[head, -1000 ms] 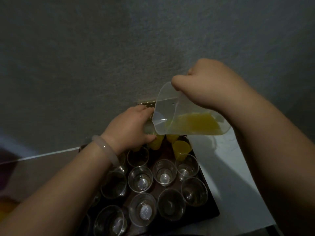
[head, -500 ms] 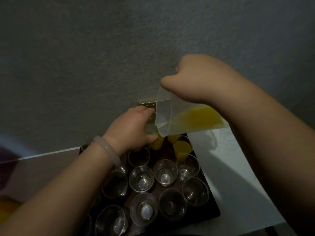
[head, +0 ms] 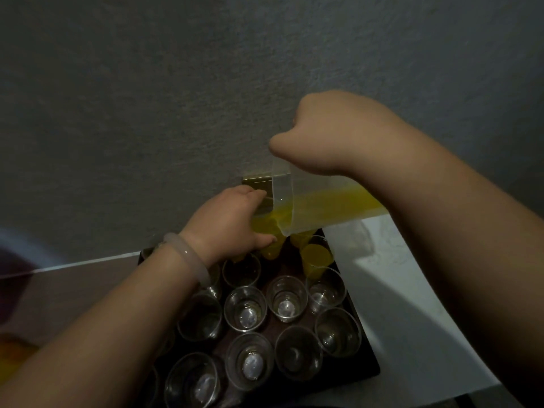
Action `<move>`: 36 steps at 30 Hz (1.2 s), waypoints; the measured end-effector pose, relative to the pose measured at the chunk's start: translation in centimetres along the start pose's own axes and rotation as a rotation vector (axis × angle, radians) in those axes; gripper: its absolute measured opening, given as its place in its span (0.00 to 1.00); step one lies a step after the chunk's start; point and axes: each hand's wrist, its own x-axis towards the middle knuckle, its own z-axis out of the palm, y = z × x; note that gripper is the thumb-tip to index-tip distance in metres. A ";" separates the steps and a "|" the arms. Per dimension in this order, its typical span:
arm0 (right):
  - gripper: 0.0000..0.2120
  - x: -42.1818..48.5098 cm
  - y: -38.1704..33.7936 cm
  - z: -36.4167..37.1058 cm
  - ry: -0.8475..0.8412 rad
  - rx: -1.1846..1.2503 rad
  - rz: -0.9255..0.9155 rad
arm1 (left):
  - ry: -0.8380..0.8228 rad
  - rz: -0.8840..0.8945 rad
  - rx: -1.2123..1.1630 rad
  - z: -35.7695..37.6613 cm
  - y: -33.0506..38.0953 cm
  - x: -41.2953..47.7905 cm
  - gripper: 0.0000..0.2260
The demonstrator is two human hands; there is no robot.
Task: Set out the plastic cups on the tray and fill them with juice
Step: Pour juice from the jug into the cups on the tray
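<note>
**Mid-pour at the far edge**

The right hand (head: 332, 134) is fisted round the jug (head: 297, 184), which lies almost level, spout pointing left, juice (head: 332, 201) at its lip. Directly under that lip the left hand (head: 229, 222) wraps a cup (head: 265, 228) at the tray's (head: 368, 363) far edge. Just right of it stand filled cups (head: 316, 256); the nearer rows hold empty cups (head: 245, 307).

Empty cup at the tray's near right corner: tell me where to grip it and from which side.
Pinch the empty cup around its upper wall, just below the rim, coming from the right over the tray edge. It stands upright, mouth up, with other cups crowding its left and far sides; its right side is free.
</note>
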 end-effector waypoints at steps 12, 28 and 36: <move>0.17 0.3 -0.6 -0.3 0.008 -0.021 -0.023 | -0.003 -0.008 -0.036 -0.1 -0.1 -0.1 0.36; 0.16 0.0 -1.2 -0.4 0.013 -0.061 -0.064 | 0.022 -0.011 -0.071 0.0 0.1 -0.2 0.35; 0.16 -0.4 -1.6 -0.2 0.042 -0.114 -0.109 | 0.035 -0.014 -0.086 0.4 0.0 -0.1 0.34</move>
